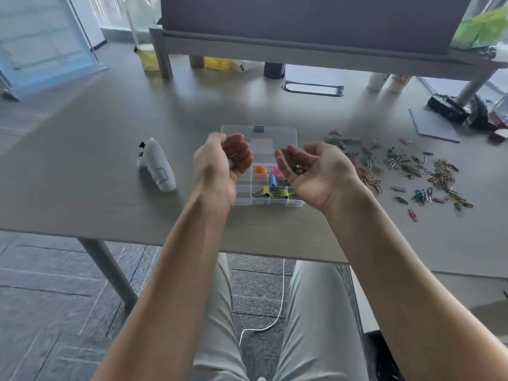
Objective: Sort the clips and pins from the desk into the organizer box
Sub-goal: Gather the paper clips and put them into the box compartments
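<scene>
A clear plastic organizer box (264, 133) lies open on the desk, with orange, pink, blue and yellow clips (265, 189) in its near compartments. My left hand (222, 163) hovers above the box's left side, fingers curled round a few small metal pieces. My right hand (310, 169) is held palm up over the box's right side, fingers cupped round several small dark clips (296, 166). A scattered pile of coloured paper clips (406, 169) covers the desk to the right of the box.
A white handheld device (156, 166) lies left of the box. A grey notebook (437, 127) and dark items (450, 108) sit at the far right. A monitor stand (313, 83), cups and bottles line the back. The desk's near edge (165, 240) runs above my legs.
</scene>
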Demonstrator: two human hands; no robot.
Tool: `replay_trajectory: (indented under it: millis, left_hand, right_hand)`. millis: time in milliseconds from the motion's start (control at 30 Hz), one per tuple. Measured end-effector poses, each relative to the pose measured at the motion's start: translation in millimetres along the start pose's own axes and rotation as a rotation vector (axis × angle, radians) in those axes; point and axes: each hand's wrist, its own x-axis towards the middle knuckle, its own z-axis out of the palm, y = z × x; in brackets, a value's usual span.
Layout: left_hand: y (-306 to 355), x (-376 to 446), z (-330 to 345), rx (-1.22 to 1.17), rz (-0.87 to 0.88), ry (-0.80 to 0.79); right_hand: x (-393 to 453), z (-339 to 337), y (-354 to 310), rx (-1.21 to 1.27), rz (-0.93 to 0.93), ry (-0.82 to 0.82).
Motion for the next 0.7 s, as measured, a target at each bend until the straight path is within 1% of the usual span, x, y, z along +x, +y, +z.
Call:
replay_trajectory:
  millis: [133, 267, 467, 700]
  left_hand:
    - [-13, 5, 12, 0.114, 0.001, -0.029]
    - [-24, 12, 13, 0.136, 0.039, -0.087]
    - [-38, 16, 14, 0.239, 0.137, -0.106]
    - [-34, 6, 15, 0.272, 0.141, -0.161]
  right_hand:
    - [-3, -6, -1, -0.018, -0.064, 0.017]
    - [-8, -8, -4, -0.033, -0.096, 0.025]
    - [-3, -7, -6, -0.044, -0.108, 0.017]
    - [5, -12, -4, -0.109, -0.138, 0.021]
